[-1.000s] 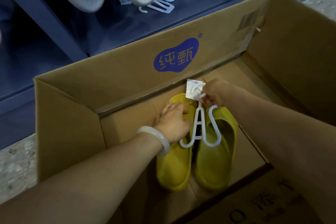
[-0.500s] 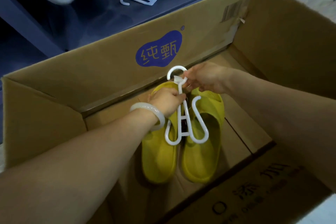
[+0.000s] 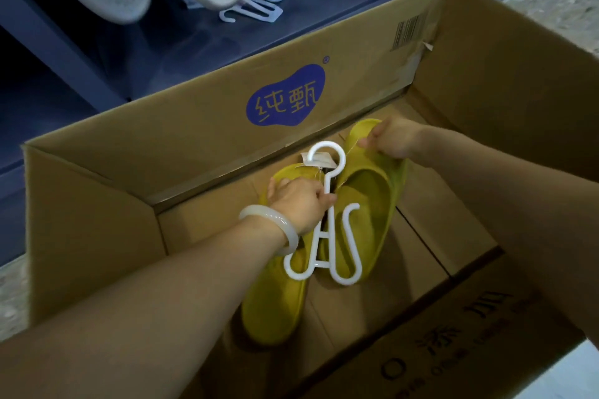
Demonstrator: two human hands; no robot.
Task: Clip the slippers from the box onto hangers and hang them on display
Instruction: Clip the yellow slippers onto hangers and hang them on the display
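Here, left hand (image 3: 299, 204) gripping hanger (image 3: 327, 223), slippers (image 3: 363, 204)

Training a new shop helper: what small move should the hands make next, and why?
Probably lift the pair clear of the box: the white hanger already lies across both yellow slippers, the left hand holds its stem, and the right hand pinches a slipper's edge.

Dark blue-grey shelf unit (image 3: 136, 52) behind, speckled stone floor (image 3: 560, 3) — dim, even indoor light
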